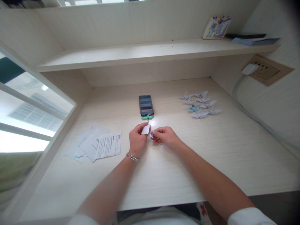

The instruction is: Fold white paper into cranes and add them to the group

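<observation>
Between both hands is a small folded piece of white paper (pixel 145 129), held just above the desk. My left hand (pixel 137 139), with a chain bracelet (pixel 132 157) at its wrist, pinches the paper's left side between thumb and fingers. From the other side, the fingertips of my right hand (pixel 165 136) are closed on its right part. Just beyond the hands a phone (pixel 146 105) lies face up, with a green edge towards me. Several folded paper cranes (pixel 203 105) sit in a cluster at the right, mostly white, one bluish.
Loose printed paper sheets (pixel 108 146) overlap on the desk at the left. A shelf (pixel 131 55) runs across the back, bearing a small box (pixel 217 28) and flat dark items. A cable runs from a white plug (pixel 250 69) in the right wall socket down the desk's right side.
</observation>
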